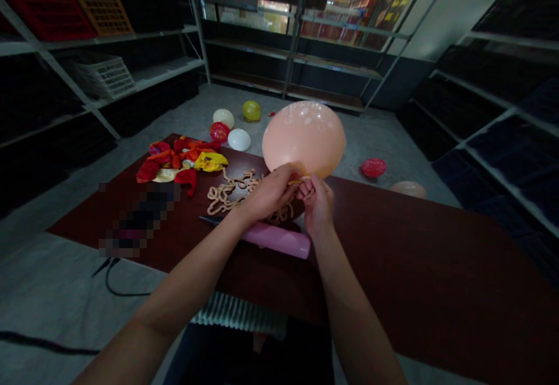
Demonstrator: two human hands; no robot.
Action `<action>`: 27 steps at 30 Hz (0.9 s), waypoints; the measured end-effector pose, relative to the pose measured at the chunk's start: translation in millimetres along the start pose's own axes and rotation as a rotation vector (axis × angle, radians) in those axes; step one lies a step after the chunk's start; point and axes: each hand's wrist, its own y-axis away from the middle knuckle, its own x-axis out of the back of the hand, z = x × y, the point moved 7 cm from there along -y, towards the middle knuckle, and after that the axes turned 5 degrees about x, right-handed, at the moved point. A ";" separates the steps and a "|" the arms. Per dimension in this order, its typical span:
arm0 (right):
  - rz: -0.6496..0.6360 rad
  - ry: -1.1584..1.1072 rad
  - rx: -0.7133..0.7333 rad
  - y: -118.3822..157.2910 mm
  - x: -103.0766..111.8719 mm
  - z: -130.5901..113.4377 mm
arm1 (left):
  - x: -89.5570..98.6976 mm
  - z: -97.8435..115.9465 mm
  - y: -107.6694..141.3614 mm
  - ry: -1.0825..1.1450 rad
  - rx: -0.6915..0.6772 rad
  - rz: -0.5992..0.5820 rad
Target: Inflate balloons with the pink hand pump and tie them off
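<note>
A large inflated peach balloon [304, 137] stands over the far edge of the dark table, its lower end at my hands. My left hand [276, 190] has its fingers closed on the balloon's neck. Close beside it, my right hand [317, 201] pinches the same neck, fingers curled. Under my hands lies a pink pump [279, 240] with a dark pointed nozzle toward the left. A tangled beige cord [225, 194] lies behind the pump, partly hidden by my left hand.
Uninflated red, orange and yellow balloons [177, 158] are heaped at the table's far left. A blurred dark object [144, 216] lies nearer. Several inflated balloons rest on the floor beyond the table [414, 257]. Shelves [170, 73] with crates stand around.
</note>
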 end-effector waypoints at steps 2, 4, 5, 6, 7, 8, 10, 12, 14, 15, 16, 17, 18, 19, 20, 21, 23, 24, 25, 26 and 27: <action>-0.031 0.044 0.025 0.2 0.0 -1.8 | -0.5 -2.6 0.3 -0.034 0.021 -0.003; -0.076 0.101 0.056 1.1 -2.1 -3.3 | 1.0 -6.6 0.3 -0.054 0.055 0.015; -0.097 0.128 0.069 1.6 -3.1 -3.8 | 1.9 -8.5 0.3 -0.054 0.070 0.023; -0.115 0.146 0.076 1.8 -3.9 -4.0 | 2.8 -10.6 0.3 -0.042 0.085 0.027; -0.127 0.151 0.079 1.6 -4.2 -4.1 | 4.2 -12.9 0.2 -0.018 0.100 0.035; -0.132 0.145 0.076 1.1 -3.9 -4.0 | 6.2 -15.5 0.2 0.018 0.117 0.052; -0.129 0.124 0.058 -0.8 -1.7 -3.4 | 12.0 -22.6 0.6 0.113 0.166 0.120; -0.127 0.139 0.029 -3.0 0.9 -2.1 | 17.8 -31.0 1.7 0.232 0.226 0.209; -0.146 0.214 0.007 -4.7 2.2 -0.7 | 18.3 -38.3 2.7 0.390 0.281 0.249; -0.160 0.266 0.005 -5.3 2.5 -0.4 | 17.0 -40.8 2.9 0.483 0.303 0.253; -0.170 0.320 0.011 -6.0 2.7 -0.6 | 15.0 -42.4 2.9 0.577 0.322 0.249; -0.176 0.374 0.025 -6.6 3.0 -1.2 | 12.9 -43.1 2.9 0.663 0.340 0.242; -0.178 0.424 0.042 -7.2 3.4 -2.0 | 11.1 -43.3 2.9 0.732 0.357 0.238; -0.176 0.470 0.062 -7.8 3.9 -3.1 | 9.7 -43.2 3.1 0.784 0.375 0.237; -0.176 0.508 0.084 -8.3 4.0 -4.4 | 8.7 -43.0 3.3 0.818 0.394 0.236; -0.183 0.531 0.106 -8.5 3.6 -5.7 | 8.1 -42.8 3.4 0.841 0.411 0.238; -0.223 0.528 0.136 -8.2 1.1 -7.5 | 8.0 -42.9 3.5 0.883 0.435 0.253; -0.255 0.506 0.139 -7.5 -0.7 -7.8 | 8.5 -43.4 3.5 0.906 0.441 0.267; -0.291 0.480 0.134 -6.6 -2.5 -7.7 | 9.0 -44.2 3.3 0.931 0.444 0.281; -0.327 0.464 0.121 -5.6 -3.9 -7.1 | 9.4 -45.3 3.0 0.953 0.444 0.292; -0.359 0.466 0.104 -4.6 -4.6 -6.2 | 9.7 -46.3 2.5 0.970 0.439 0.300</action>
